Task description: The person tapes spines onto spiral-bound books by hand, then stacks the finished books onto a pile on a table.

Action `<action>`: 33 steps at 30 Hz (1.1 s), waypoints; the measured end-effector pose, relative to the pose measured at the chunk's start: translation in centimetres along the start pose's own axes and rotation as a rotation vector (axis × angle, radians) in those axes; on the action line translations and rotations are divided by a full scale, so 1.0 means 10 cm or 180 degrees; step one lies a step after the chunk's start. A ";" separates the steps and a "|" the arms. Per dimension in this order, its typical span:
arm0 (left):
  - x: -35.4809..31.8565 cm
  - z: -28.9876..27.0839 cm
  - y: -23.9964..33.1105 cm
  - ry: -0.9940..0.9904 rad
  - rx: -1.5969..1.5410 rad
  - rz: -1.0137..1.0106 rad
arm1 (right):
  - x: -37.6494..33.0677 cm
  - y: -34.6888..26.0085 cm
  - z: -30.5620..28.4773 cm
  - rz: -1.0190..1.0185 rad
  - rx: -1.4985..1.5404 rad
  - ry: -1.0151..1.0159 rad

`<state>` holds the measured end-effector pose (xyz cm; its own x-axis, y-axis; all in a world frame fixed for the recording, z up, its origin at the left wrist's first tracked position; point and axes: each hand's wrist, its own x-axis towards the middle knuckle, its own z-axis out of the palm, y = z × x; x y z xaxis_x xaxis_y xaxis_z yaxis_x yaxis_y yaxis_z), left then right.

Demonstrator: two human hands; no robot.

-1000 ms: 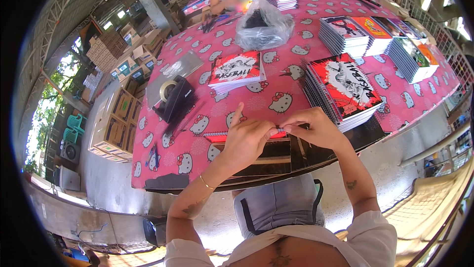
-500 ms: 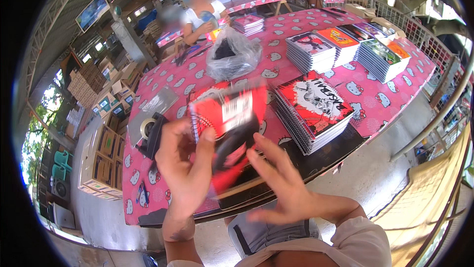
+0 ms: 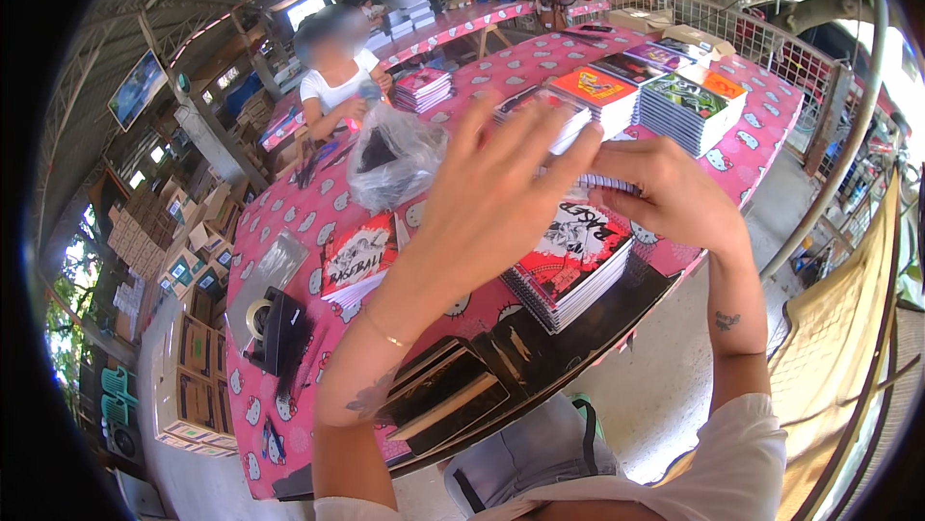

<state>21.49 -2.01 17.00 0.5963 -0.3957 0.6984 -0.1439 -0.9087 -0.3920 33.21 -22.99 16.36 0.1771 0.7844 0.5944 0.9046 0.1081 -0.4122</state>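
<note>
Both my hands are raised close to the camera over a pink patterned table [image 3: 289,222]. My right hand [image 3: 670,195] pinches the end of a spiral-bound notebook [image 3: 605,182] that shows only edge-on. My left hand [image 3: 496,198] has its fingers spread wide with its back toward me; it covers the rest of the notebook, and its fingertips reach the spiral edge. Below the hands lies a stack of red, black and white notebooks [image 3: 568,275]. A smaller pile with a red cover [image 3: 358,259] lies to the left.
A black tape dispenser [image 3: 275,328] and a clear plastic bag [image 3: 390,160] sit on the table's left half. More notebook stacks [image 3: 689,106] line the far right. A person in a white shirt [image 3: 337,82] sits across. Dark flat boxes [image 3: 443,396] lie at the near edge.
A second ago my hands were low at the table's near edge. They lifted a red notebook toward the camera, and it has turned edge-on behind my spread left hand.
</note>
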 end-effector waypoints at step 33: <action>-3.82 0.31 -1.28 -0.1107 0.0340 -0.1815 | -0.10 1.23 1.16 0.1249 -0.1332 -0.0416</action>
<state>2.98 25.14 -6.55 0.7780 0.2238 0.5871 0.3368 -0.9374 -0.0889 39.70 -15.35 2.75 0.5045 0.7886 0.3514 0.8618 -0.4351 -0.2608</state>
